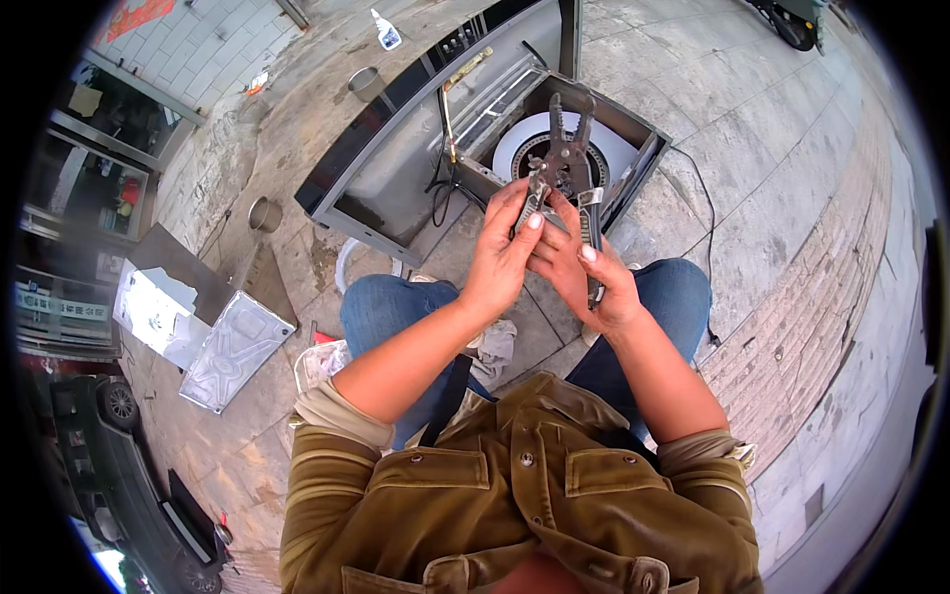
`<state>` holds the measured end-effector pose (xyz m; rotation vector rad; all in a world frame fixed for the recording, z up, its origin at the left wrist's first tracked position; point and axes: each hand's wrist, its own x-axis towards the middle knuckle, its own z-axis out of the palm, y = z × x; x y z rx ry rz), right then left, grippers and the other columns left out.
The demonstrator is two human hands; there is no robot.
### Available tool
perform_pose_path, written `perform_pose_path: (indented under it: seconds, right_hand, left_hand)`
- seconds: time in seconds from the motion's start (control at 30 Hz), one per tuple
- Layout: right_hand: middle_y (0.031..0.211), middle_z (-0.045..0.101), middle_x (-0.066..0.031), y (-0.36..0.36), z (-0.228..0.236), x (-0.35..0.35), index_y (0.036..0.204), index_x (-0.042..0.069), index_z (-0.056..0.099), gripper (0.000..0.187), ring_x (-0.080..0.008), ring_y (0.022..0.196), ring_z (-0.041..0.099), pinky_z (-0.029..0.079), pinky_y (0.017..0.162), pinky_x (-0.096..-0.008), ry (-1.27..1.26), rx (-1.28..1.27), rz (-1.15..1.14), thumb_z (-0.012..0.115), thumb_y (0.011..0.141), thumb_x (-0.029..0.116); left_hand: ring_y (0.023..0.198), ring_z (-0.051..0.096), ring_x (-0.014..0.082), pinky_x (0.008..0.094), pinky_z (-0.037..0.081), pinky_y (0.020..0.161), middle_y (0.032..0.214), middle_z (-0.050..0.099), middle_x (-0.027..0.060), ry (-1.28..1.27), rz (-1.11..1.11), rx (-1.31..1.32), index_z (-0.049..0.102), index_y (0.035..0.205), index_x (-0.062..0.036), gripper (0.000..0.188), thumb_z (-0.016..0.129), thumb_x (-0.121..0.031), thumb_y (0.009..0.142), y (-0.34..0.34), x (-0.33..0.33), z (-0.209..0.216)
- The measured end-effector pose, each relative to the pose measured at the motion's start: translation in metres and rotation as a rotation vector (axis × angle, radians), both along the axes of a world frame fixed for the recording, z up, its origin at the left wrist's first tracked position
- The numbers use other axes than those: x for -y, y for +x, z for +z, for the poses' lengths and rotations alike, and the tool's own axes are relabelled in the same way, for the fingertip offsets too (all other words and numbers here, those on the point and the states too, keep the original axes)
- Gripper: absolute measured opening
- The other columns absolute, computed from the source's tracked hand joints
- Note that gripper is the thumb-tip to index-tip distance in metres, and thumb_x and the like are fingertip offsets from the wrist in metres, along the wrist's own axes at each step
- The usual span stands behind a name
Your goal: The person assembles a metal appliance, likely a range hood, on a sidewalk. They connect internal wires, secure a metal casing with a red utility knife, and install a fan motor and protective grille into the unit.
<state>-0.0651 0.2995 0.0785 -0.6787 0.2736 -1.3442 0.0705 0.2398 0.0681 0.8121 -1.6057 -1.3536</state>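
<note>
Wire-stripping pliers (566,166) stand up in front of me, toothed jaws pointing away and parted, handles spread toward me. My left hand (503,252) is closed on the left handle, its thumb against the grip. My right hand (584,267) wraps the right handle, with the thumb along the outside and fingertips meeting the left hand between the handles. Just beyond the tool lies an opened range hood (396,193) with a dark front panel. Its box holds a white ring (507,148) around a round fan, partly hidden by the pliers.
A black cable (710,228) runs along the paving at right. Metal cups (264,215) and a spray bottle (386,32) stand at left and far. A stamped metal panel (236,351) lies at left beside white packaging (158,312). A cloth (495,351) is between my legs.
</note>
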Motion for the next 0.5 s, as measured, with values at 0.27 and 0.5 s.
perform_pose_path:
  seconds: [0.27, 0.5]
  right_hand:
    - [0.122, 0.056, -0.0094, -0.117, 0.004, 0.065, 0.137, -0.002, 0.042, 0.073, -0.0205, 0.115, 0.052, 0.039, 0.1, -0.0345, 0.227, -0.746, -0.322, 0.073, 0.08, 0.031]
    - [0.109, 0.056, -0.0161, -0.169, -0.102, 0.196, 0.12, 0.001, 0.054, 0.064, -0.0333, 0.11, 0.053, 0.05, 0.089, -0.0409, -0.041, -2.412, -0.285, 0.081, 0.067, 0.024]
  left_hand:
    - [0.12, 0.053, 0.0251, 0.0344, 0.042, 0.1, 0.127, 0.056, 0.016, -0.391, -0.291, 0.388, 0.046, 0.139, -0.0041, 0.047, 0.043, -0.033, 0.102, -0.056, 0.128, -0.005]
    - [0.111, 0.057, 0.0309, 0.042, 0.046, 0.095, 0.113, 0.064, 0.0138, -0.693, -0.719, 1.197, 0.068, 0.109, -0.0057, 0.03, 0.052, -0.027, 0.094, -0.053, 0.283, -0.174]
